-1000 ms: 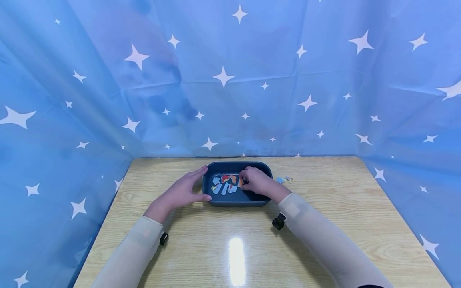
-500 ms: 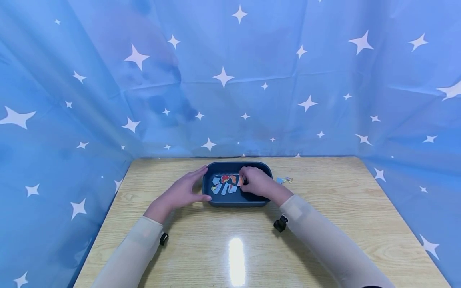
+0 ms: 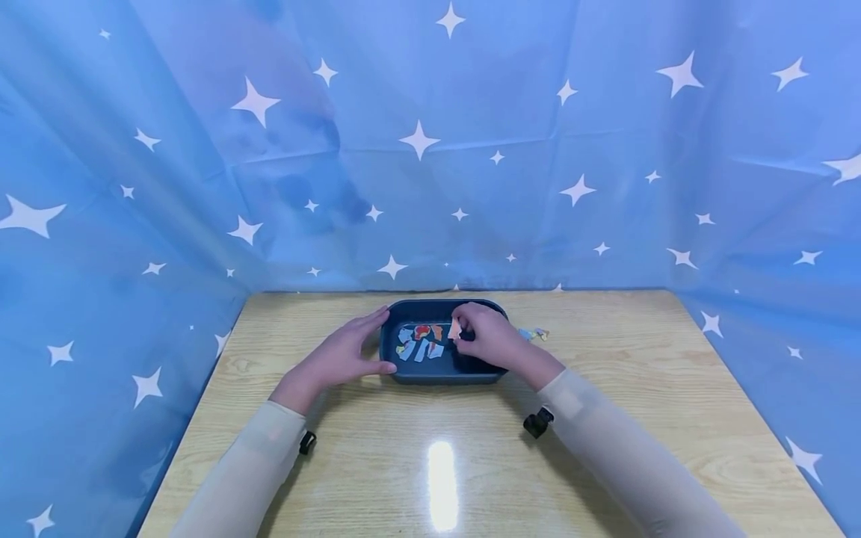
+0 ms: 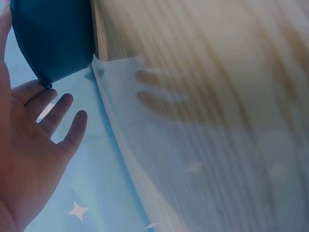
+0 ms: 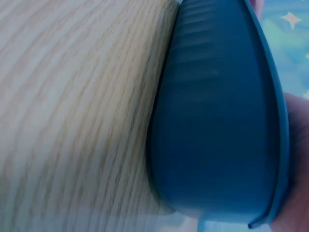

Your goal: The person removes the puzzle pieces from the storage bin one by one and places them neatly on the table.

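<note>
A dark blue tray (image 3: 444,379) stands on the table's far half, holding several small, irregular printed pieces, among them a red one (image 3: 421,332) and a light blue one (image 3: 421,350). My left hand (image 3: 336,355) spans the tray's left end with fingers spread, thumb near the front corner. In the left wrist view its fairly straight fingers (image 4: 63,111) are at the rim. Over the right half of the tray, my right hand (image 3: 491,335) pinches a pale orange flat piece (image 3: 454,329) between thumb and fingers. The right wrist view shows mostly the tray's outer wall (image 5: 217,116), which hides the fingertips.
A few more blue and yellow pieces (image 3: 538,334) lie on the wooden table (image 3: 605,351) just right of the tray. Behind the table hangs a blue curtain (image 3: 377,164) with white stars.
My right hand has drawn slightly up and to the right, lifting the pale orange piece from among the others. My left hand stays at the tray's left end.
</note>
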Demonstrator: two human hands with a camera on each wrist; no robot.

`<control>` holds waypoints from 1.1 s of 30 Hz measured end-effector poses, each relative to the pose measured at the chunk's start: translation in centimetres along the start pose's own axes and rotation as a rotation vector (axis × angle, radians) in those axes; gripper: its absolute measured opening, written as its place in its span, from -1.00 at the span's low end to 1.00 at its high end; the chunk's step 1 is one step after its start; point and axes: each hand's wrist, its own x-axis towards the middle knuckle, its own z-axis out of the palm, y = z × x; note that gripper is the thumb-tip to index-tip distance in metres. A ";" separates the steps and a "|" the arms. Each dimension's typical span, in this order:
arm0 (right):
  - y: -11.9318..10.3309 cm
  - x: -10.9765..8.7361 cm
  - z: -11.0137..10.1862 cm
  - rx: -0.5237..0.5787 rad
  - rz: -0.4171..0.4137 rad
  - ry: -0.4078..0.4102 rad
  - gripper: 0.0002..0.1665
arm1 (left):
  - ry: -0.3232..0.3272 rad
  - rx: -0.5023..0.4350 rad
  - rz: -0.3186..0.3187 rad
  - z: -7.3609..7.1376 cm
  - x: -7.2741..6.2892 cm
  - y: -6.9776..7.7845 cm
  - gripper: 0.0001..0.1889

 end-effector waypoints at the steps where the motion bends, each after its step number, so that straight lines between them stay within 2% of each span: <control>1: 0.0 -0.1 -0.2 0.010 -0.001 0.008 -0.42 | 0.000 0.000 -0.002 -0.1 0.0 0.0 0.17; 5: 0.1 -0.8 -1.0 0.047 0.005 0.040 -0.42 | -0.002 0.004 0.001 -0.2 0.0 0.1 0.17; 11: 0.6 -1.9 -2.3 0.089 -0.036 0.079 -0.43 | -0.002 0.022 -0.006 -0.2 -0.1 0.0 0.17; 24: 2.5 -4.3 -4.5 0.135 -0.054 0.097 -0.42 | -0.001 0.036 0.000 -0.1 0.3 -0.1 0.17; 33: 3.6 -6.0 -4.9 0.157 -0.091 0.170 -0.46 | 0.006 0.033 -0.002 0.1 0.3 -0.3 0.18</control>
